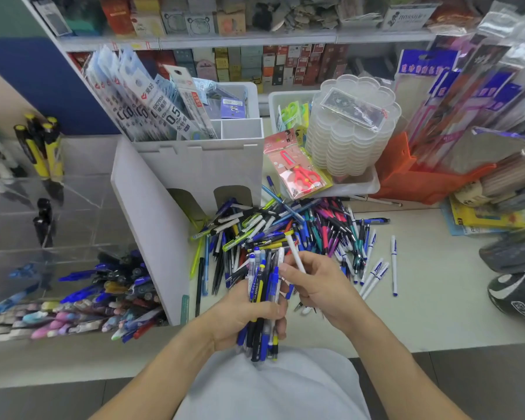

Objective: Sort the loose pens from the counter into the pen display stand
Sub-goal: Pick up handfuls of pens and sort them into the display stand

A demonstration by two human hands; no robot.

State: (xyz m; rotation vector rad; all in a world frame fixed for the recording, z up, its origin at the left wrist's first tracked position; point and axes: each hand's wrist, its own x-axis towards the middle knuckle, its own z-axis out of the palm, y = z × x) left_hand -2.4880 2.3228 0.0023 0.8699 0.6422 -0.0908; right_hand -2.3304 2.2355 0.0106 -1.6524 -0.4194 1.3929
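A heap of loose pens (285,231) in blue, black, green, pink and white covers the counter's middle. My left hand (243,313) grips an upright bundle of pens (262,298), mostly blue and black, just in front of the heap. Beside it, my right hand (319,286) pinches a white pen (296,253) that slants up and away. On the left stands the clear acrylic pen display stand (58,237), whose lower tiers hold many blue, pink and dark pens and whose top tier holds yellow-and-black ones (41,147).
A white divided organiser (200,165) with packaged refills stands behind the heap. Packaged red scissors (300,171), stacked clear trays (349,131), an orange holder (419,177) and hanging packets crowd the back right. A few white pens (393,265) lie apart on the right.
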